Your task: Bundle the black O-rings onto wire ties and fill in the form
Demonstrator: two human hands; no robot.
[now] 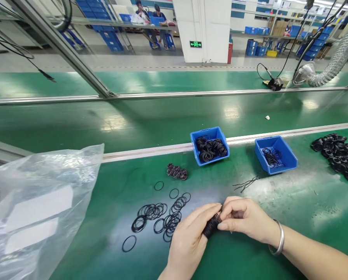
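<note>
1. A worker's left hand (188,245) and right hand (244,219) meet over a green conveyor belt (279,206), gripping a bundle of black rubber O-rings (211,225) just above the belt.
2. The left fingers (204,217) curl closed around the lower end of the bundle. The right fingertips (225,212) pinch narrowly on its upper end, and the two hands nearly touch.
3. A silver bangle (277,237) circles the right wrist.
4. Loose O-rings (153,217) lie scattered and overlapping on the belt, just beside the left hand.
5. A small cluster of tangled rings (176,171) sits farther up the belt, near a blue plastic bin (217,155) filled with more black rings.
6. A second blue bin (287,159), holding fewer thin rings, stands to the right, with a heap of black rubber parts (336,157) beyond it at the frame's edge.
7. A few thin dark strands (245,184) lie on the belt between the right hand and the second bin.
8. A clear plastic bag (36,202) rests at the left of the belt.
9. Across the line, a soldering station (273,83) sits beneath a silver extraction hose (331,58), while two seated co-workers (150,23) are visible in the distance.
</note>
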